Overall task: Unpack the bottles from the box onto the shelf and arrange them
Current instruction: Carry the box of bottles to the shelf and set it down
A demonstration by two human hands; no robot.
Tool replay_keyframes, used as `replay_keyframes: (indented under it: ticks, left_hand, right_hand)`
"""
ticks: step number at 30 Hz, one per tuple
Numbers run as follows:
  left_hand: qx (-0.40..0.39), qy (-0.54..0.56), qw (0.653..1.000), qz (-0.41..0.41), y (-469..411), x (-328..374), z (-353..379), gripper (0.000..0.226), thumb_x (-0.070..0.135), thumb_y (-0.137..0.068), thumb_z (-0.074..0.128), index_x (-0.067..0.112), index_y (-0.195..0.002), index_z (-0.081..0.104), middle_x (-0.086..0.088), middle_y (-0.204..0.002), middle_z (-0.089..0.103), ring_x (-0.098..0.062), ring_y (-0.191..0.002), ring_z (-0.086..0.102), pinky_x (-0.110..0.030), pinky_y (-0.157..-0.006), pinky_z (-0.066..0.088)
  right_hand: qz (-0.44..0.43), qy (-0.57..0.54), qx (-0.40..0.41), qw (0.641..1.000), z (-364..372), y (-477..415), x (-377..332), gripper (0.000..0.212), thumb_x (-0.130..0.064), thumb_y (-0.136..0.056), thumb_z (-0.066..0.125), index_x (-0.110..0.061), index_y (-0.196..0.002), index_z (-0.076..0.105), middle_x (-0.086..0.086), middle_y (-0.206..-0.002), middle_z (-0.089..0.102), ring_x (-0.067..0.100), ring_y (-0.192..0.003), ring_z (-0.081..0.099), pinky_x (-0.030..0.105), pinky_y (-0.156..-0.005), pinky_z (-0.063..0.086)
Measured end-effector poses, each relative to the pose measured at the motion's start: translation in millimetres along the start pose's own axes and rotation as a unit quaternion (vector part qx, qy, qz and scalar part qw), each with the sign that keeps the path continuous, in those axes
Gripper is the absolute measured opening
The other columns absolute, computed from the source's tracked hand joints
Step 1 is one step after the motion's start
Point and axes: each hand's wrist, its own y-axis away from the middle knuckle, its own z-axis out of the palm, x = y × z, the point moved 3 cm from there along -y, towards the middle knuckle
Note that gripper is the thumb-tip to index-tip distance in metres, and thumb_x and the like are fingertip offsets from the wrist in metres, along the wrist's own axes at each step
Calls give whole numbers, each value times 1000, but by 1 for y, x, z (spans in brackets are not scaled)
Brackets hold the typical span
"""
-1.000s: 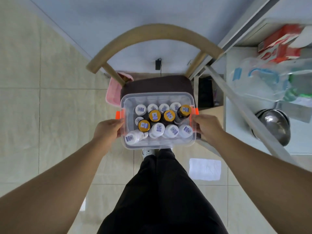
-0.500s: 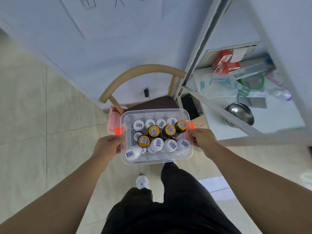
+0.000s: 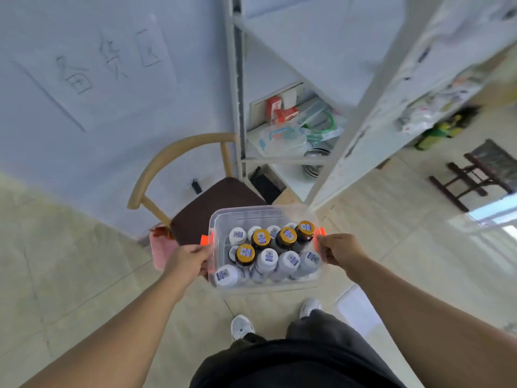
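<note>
I carry a clear plastic box [image 3: 251, 217] with orange side latches in front of me, off the chair. My left hand [image 3: 187, 260] grips its left side and my right hand [image 3: 340, 250] grips its right side. Inside stand several bottles: dark ones with yellow caps [image 3: 260, 238] and pale ones with white caps [image 3: 267, 257], each cap bearing a small printed label. The white metal shelf [image 3: 282, 46] rises ahead and to the right; its upper board is bare.
A wooden chair [image 3: 221, 197] with a dark seat stands just beyond the box. The lower shelf board holds red cartons [image 3: 281, 112], clear plastic packs and steel bowls [image 3: 314, 155]. A dark folding stool [image 3: 472, 175] sits far right. A pink item [image 3: 161, 250] lies by the chair.
The box has been lifted off the chair seat and swung to the right, toward the shelf. My view has risen and turned, so the upper shelf boards now show.
</note>
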Motion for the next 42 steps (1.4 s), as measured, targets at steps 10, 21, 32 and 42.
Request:
replay_keyframes:
  ticks: [10,21,32,42]
  left_hand:
    - [-82,-117,989,46,36,38,146,28,38,-88,75,11,-80,79,-12,-80,77,-19,-68,67,-35,-72,57]
    - [-142,-181,971,68,89,81,358,25,27,-91,73,3,-86,74,-9,-72,70,-16,-60,59,-25,-58,51]
    - [-225,-222,943,104,75,172,567,22,25,-90,74,4,-89,73,-14,-81,73,-23,-68,63,-32,-67,54]
    - [-335,-270,894,128,10,288,779,24,24,-91,73,4,-79,72,-2,-60,68,-15,-53,56,-22,-52,48]
  right_hand:
    - [23,-114,67,991,-158,11,92,30,-19,-86,76,11,-85,70,15,-68,62,25,-60,61,30,-59,59]
    - [25,-170,117,978,-361,-1,149,25,-18,-85,76,3,-77,64,14,-63,55,24,-56,53,32,-59,59]
    - [61,-250,217,942,-518,-54,152,26,-19,-83,79,4,-74,69,10,-56,59,18,-45,56,25,-49,55]
    - [85,-342,319,880,-656,-140,107,37,-20,-79,81,13,-93,69,21,-77,66,28,-69,63,46,-78,61]
